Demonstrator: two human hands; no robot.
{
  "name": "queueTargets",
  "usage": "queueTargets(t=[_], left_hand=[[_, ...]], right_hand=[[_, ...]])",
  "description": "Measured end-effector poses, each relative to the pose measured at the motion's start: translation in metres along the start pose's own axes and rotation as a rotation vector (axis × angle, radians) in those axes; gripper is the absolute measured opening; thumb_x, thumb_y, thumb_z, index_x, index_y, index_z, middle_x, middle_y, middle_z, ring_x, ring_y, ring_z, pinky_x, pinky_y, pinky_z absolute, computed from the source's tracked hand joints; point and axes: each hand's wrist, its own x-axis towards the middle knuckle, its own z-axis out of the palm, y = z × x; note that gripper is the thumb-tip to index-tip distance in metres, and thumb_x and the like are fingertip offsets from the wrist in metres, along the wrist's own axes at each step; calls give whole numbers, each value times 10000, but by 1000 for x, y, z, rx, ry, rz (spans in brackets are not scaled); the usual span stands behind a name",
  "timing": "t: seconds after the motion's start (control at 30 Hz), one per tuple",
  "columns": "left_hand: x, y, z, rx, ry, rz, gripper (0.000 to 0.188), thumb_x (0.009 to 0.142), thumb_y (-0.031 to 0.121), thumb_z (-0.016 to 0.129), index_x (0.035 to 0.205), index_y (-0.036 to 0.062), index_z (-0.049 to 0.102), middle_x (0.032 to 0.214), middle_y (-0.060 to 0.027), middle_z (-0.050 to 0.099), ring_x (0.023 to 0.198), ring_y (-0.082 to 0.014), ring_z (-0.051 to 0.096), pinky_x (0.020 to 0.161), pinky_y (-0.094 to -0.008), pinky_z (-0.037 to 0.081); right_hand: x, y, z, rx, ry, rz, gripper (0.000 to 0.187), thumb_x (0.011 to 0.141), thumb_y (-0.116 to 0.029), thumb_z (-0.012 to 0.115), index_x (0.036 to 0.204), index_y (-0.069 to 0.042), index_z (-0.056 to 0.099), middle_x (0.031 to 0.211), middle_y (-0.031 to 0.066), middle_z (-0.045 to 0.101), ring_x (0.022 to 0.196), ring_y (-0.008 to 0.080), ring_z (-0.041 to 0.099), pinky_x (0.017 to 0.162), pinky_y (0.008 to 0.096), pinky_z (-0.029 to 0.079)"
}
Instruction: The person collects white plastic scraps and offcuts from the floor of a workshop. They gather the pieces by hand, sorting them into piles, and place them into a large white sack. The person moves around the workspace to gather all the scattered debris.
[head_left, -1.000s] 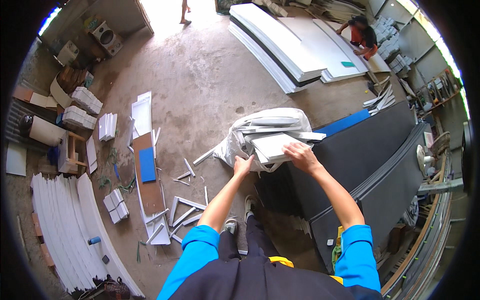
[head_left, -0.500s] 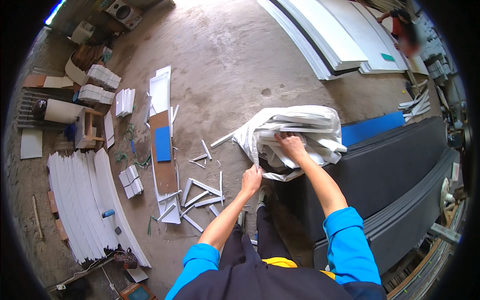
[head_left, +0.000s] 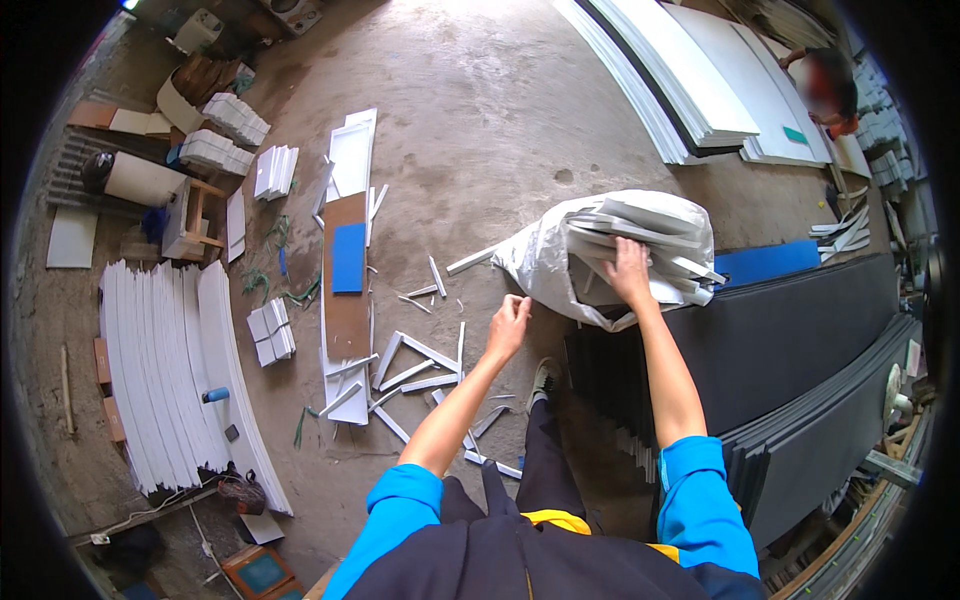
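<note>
Resting among the white strips [head_left: 655, 212] at the mouth of a white plastic sack [head_left: 535, 255], the right hand [head_left: 630, 272] has its fingers stretched out and slightly parted, laid against the bundle rather than closed around any one piece. The left hand [head_left: 510, 320] is half curled near the sack's left near edge, with no film visibly gripped; whether a small scrap is pinched between thumb and forefinger I cannot tell.

With the rim apparently unsupported on the left, the mouth could sag and let strips slide out. Several ends stick out on the right, toward the blue panel [head_left: 775, 262] and the stack of black sheets [head_left: 790, 315], so a snag there seems possible, and a hard corner pressed outward might split the thin film. The loose strips [head_left: 415, 372] on the floor to the left lie near the shoe [head_left: 546, 376] and could trip the wearer.

The sack stands just beyond both hands, right of centre, beside the black stack. Its strips lie under and beyond the right fingertips, most fanning away to the far right; the left fingertips sit just outside the rim, seemingly apart from it.
</note>
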Motion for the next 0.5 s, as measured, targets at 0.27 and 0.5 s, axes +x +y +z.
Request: queueTargets(t=[0.27,0.5], left_hand=[[-89,-160,-156,-24,161,1,239,826,232,523,939,22,498,801,-119,606,752,-212,592,674,-314,454],[-194,-309,-311,-45,243,72,227,790,165,552,951,16,494,839,-135,574,765,-224,572,694,-322,451]], right_hand=[[-139,-120,-19,414,614,245,252,758,9,476,1009,-10,472,1027,141,477,1017,298,442,873,367,352],[-351,-288,86,526,327,279,104,786,11,456,805,-17,555,774,118,545,738,248,563,651,319,442]])
